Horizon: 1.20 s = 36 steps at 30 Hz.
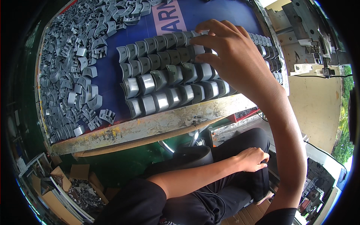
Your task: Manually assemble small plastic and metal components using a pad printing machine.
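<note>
My right hand (225,48) reaches over rows of curved grey plastic parts (161,101). Its thumb and index finger are closed around the sides of one grey plastic part (195,51), at the second row from the far side. The other fingers arch above the farthest row. Several parts farther right are partly hidden by this hand and wrist. Some nearer parts look shiny, while others are a duller grey-green. My left hand (252,159) rests on my knee with its fingers curled in, and nothing shows in it.
A large heap of loose grey parts (67,75) covers the table's left side. The worn table edge (150,129) runs in front of the rows. Cardboard boxes (79,171) stand on the floor at lower left; metal machinery (300,30) is at right.
</note>
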Available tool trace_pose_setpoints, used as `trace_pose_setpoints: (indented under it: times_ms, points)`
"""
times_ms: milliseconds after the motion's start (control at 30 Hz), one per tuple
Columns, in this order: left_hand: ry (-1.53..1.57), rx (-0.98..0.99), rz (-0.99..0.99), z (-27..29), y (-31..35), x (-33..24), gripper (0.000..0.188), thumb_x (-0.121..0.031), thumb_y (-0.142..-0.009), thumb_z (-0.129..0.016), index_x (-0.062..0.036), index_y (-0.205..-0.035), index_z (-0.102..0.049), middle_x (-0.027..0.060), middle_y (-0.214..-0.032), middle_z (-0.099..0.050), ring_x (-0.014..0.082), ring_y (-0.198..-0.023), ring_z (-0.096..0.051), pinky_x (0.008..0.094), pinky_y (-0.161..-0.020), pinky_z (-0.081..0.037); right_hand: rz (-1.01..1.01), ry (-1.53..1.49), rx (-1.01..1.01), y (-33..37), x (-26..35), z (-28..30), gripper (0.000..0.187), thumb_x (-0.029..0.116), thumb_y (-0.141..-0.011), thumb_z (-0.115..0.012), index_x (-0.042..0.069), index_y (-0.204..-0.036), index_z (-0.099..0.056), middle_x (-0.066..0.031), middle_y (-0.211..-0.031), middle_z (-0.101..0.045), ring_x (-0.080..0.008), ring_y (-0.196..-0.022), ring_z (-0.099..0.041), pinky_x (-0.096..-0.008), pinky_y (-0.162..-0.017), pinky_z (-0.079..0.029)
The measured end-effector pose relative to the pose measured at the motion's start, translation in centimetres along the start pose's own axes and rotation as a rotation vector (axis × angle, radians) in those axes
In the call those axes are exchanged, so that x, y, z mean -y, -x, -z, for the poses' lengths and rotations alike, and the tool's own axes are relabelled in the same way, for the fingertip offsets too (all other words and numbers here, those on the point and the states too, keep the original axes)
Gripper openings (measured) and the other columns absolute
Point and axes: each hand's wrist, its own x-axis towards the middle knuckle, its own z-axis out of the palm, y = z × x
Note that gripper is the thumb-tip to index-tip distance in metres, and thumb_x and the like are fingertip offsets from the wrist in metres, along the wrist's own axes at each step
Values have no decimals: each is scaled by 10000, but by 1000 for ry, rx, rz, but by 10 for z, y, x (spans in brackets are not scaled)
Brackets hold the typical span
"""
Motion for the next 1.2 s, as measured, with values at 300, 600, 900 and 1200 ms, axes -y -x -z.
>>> trace_pose_setpoints:
  times_ms: [300, 600, 900, 1200]
  points:
    - [-8, -5, -4, 1, 1, 0, 274, -213, -951, -744, -1, -1124, -743, 186, -770, -744, 365, -758, -753, 471, -791, -602, -41, -15, 29, 1, -2, 3, 240, 145, -884, -806, 96, -1119, -813, -85, -1271, -721, -264, -1229, -647, -421, -1067, -480]
    - [-16, 5, 5, 1, 0, 0, 285, -215, -948, -745, -8, -1144, -745, 183, -768, -743, 366, -760, -752, 467, -789, -604, -59, 10, -7, 3, -4, 4, 243, 160, -879, -821, 108, -1116, -813, -92, -1244, -721, -277, -1213, -649, -435, -1070, -477]
    - [-32, 9, 1, 0, -1, 0, 272, -212, -948, -742, -18, -1137, -752, 179, -767, -742, 365, -759, -752, 469, -793, -610, -152, -103, -28, 11, -5, -1, 263, 165, -874, -816, 142, -1136, -822, -111, -1250, -714, -324, -1205, -642, -470, -1068, -466]
    - [-18, -7, -16, -1, -1, 1, 276, -211, -946, -744, -20, -1145, -750, 177, -749, -736, 361, -746, -749, 471, -782, -607, -209, -88, 94, 6, -1, 16, 312, 165, -920, -800, 128, -1230, -787, -136, -1380, -673, -329, -1294, -627, -469, -1118, -488]
